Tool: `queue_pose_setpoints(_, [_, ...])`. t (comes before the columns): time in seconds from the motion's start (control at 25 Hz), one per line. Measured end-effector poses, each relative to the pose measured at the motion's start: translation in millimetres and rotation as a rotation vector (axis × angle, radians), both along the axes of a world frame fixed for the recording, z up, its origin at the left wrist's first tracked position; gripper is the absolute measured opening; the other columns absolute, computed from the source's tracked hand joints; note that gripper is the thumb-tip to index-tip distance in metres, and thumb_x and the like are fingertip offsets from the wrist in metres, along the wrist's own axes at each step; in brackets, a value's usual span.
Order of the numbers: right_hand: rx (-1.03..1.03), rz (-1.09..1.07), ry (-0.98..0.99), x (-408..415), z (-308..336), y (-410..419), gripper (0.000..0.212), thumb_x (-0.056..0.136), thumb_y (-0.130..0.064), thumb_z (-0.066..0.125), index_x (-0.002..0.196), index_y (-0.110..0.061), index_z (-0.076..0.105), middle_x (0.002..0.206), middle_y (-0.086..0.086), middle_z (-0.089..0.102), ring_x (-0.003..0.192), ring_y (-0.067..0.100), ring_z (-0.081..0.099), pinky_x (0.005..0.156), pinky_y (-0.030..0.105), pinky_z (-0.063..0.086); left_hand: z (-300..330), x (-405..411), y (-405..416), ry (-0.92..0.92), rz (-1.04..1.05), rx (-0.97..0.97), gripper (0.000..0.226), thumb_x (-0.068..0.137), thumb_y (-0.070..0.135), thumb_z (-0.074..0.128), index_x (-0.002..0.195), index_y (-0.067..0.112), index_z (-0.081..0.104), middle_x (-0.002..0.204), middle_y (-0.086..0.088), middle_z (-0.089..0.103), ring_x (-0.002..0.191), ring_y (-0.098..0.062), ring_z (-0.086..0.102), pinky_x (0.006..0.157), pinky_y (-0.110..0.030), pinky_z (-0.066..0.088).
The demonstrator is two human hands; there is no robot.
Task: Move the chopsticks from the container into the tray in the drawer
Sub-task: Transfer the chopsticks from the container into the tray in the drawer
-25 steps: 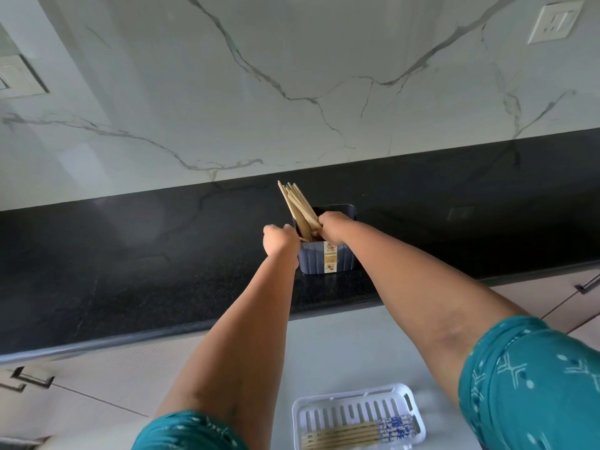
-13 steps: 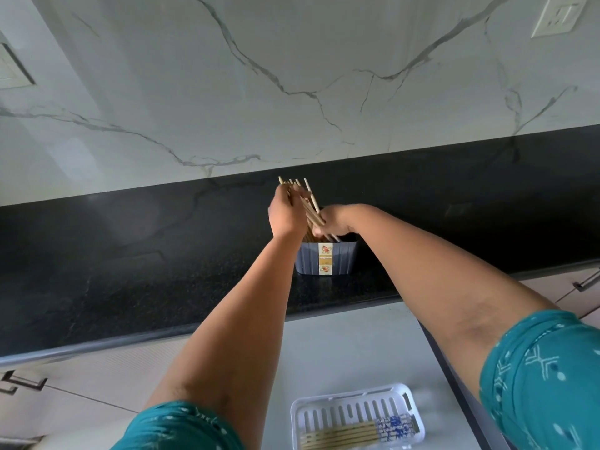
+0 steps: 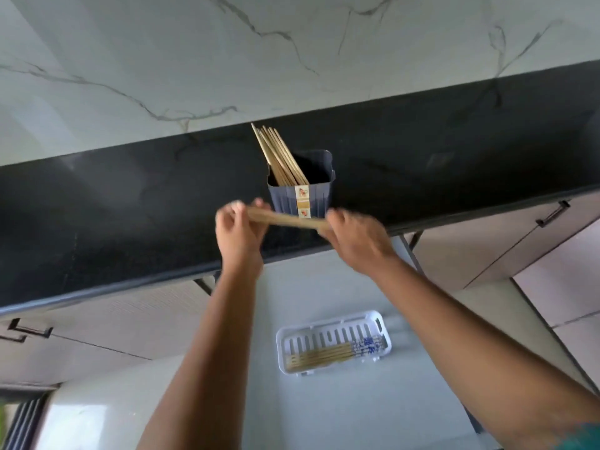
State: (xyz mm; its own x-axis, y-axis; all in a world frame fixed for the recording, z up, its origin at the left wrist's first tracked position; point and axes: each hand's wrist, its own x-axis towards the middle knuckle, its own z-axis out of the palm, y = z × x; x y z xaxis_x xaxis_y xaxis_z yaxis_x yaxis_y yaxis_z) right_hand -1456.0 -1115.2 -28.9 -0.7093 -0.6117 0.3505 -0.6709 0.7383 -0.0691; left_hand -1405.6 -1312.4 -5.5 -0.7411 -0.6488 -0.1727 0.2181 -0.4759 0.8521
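Left hand: the left hand (image 3: 238,227) is clenched on the left end of a small bundle of chopsticks (image 3: 285,219), which is held level just in front of the container (image 3: 300,186).
Right hand: the right hand (image 3: 352,237) is closed on the bundle's right end, at 3 o'clock from the left hand.
Remaining stock: more chopsticks (image 3: 281,157) are left leaning toward 11 o'clock inside the container on the bench (image 3: 113,203).
Tray: the tray (image 3: 332,345) lies at 6 o'clock in the open drawer (image 3: 324,401), with some pairs already laid in it.
Risk: a stick could be dropped if either grip is loosened on the way down; the ends may be caught on the tray rim if the bundle is lowered crosswise.
Change: half a second ago both hands were raised at the container mouth; the bundle is now seen lifted clear and turned horizontal.
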Motion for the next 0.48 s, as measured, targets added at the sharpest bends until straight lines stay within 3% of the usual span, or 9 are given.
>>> queue_pose_setpoints(0.08, [0.168, 0.025, -0.252, 43.9, -63.8, 34.9, 0.030, 0.102, -0.035, 0.035, 0.101, -0.011, 0.053, 0.091, 0.012, 0.064, 0.071, 0.034, 0.063, 0.057, 0.039, 0.043, -65.2, 35.3, 31.6, -0.343, -0.071, 0.020, 0.018, 0.092, -0.001, 0.036, 0.085, 0.007, 0.051, 0.078, -0.015, 0.065, 0.074, -0.021, 0.067, 0.070, -0.035, 0.056])
queue_pose_setpoints(0.16, [0.387, 0.076, -0.345, 72.2, -119.6, 65.2, 0.031, 0.104, -0.029, 0.027, 0.111, -0.011, 0.051, 0.100, 0.009, 0.061, 0.080, 0.029, 0.063, 0.068, 0.041, 0.047, -122.2, 73.1, 57.8, -0.635, -0.218, -0.012, 0.019, 0.090, -0.001, 0.034, 0.096, -0.005, 0.052, 0.091, -0.024, 0.061, 0.083, -0.029, 0.065, 0.069, -0.036, 0.057])
queue_pose_setpoints(0.24, [0.504, 0.081, -0.487, 85.7, -152.6, 80.5, 0.022, 0.099, -0.013, 0.034, 0.119, -0.010, 0.044, 0.113, 0.009, 0.054, 0.096, 0.028, 0.059, 0.081, 0.038, 0.045, -164.9, 107.5, 68.1, -0.891, -0.381, -0.375, 0.022, 0.088, 0.003, 0.043, 0.104, -0.006, 0.055, 0.108, -0.029, 0.055, 0.099, -0.037, 0.060, 0.086, -0.045, 0.054])
queue_pose_setpoints(0.32, [0.546, 0.084, -0.563, 87.7, -171.3, 85.1, 0.037, 0.089, 0.000, 0.040, 0.125, -0.009, 0.040, 0.122, 0.011, 0.049, 0.106, 0.030, 0.054, 0.089, 0.038, 0.042, -183.2, 128.6, 62.8, -0.951, -0.425, -0.792, 0.032, 0.088, 0.008, 0.054, 0.118, -0.001, 0.052, 0.126, -0.020, 0.045, 0.115, -0.034, 0.049, 0.103, -0.038, 0.040])
queue_pose_setpoints(0.36, [0.558, 0.079, -0.556, 86.9, -176.0, 83.5, 0.041, 0.087, 0.001, 0.041, 0.128, -0.008, 0.040, 0.125, 0.012, 0.048, 0.109, 0.030, 0.053, 0.092, 0.038, 0.041, -188.1, 134.9, 59.2, -0.922, -0.448, -0.887, 0.037, 0.089, 0.011, 0.055, 0.124, 0.001, 0.048, 0.131, -0.016, 0.041, 0.121, -0.031, 0.045, 0.106, -0.035, 0.035])
queue_pose_setpoints(0.48, [0.636, 0.098, -0.507, 84.4, -181.7, 65.8, 0.045, 0.089, -0.003, 0.043, 0.134, -0.005, 0.037, 0.131, 0.015, 0.044, 0.118, 0.032, 0.048, 0.099, 0.040, 0.037, -200.8, 137.1, 54.5, -1.002, -0.559, -0.861, 0.054, 0.096, 0.020, 0.048, 0.144, 0.002, 0.029, 0.149, -0.017, 0.034, 0.135, -0.032, 0.037, 0.113, -0.038, 0.029])
